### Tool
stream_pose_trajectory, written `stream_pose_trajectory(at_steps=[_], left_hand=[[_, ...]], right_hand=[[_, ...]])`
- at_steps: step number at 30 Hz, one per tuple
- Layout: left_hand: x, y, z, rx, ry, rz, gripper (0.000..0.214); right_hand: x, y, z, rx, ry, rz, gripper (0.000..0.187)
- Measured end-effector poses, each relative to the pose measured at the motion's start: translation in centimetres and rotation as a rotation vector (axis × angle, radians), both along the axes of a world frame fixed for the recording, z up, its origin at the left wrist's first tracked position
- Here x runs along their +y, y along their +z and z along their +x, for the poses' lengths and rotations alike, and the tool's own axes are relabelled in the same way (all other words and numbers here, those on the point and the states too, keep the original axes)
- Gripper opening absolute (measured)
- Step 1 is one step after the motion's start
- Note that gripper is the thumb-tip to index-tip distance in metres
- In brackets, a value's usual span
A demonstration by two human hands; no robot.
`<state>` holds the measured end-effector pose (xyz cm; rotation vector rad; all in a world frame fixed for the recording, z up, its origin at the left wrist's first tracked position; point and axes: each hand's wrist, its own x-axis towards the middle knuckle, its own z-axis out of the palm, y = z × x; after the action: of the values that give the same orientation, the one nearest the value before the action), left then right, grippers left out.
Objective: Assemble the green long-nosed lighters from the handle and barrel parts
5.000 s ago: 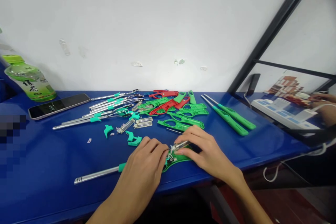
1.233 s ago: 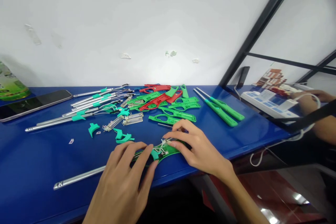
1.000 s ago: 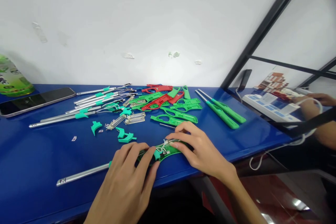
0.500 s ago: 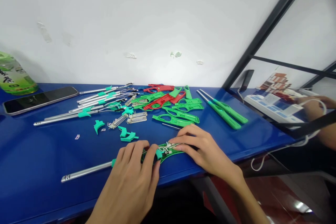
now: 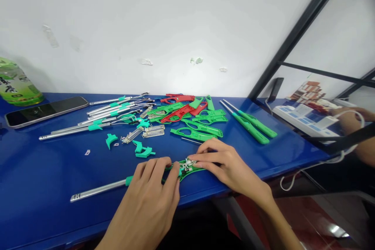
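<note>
A half-built long-nosed lighter lies near the table's front edge, its metal tube (image 5: 99, 190) pointing left. My left hand (image 5: 152, 191) is closed over the lighter's middle, fingers on the green half casing (image 5: 187, 172) and the teal trigger (image 5: 181, 172). With thumb and fingers pinched, my right hand (image 5: 225, 166) grips a clear fuel tank (image 5: 193, 161) at the casing's handle end. White wire loops show between the hands. My fingers hide much of the casing and the tank.
Behind lie several metal tubes (image 5: 70, 129) with wires, clear tanks (image 5: 154, 131), teal triggers (image 5: 143, 150), and green (image 5: 205, 127) and red casings (image 5: 178, 113). Two closed lighters (image 5: 252, 127) rest right. A phone (image 5: 47, 112) and bottle (image 5: 19, 84) stand left; a black frame (image 5: 281, 58) borders the right.
My left fingers have shifted slightly on the casing and trigger, and the trigger sits a little differently under them. My right hand stays nearly in place on the tank.
</note>
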<state>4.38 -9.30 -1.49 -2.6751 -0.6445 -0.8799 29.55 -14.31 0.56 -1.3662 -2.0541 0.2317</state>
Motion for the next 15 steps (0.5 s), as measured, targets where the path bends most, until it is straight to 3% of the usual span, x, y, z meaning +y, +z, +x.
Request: stream_pose_trajectory(at_steps=[15], left_hand=[[-0.01, -0.12, -0.03, -0.044, 0.009, -0.032, 0.029]], right_hand=[[0.29, 0.31, 0.05, -0.082, 0.027, 0.044, 0.030]])
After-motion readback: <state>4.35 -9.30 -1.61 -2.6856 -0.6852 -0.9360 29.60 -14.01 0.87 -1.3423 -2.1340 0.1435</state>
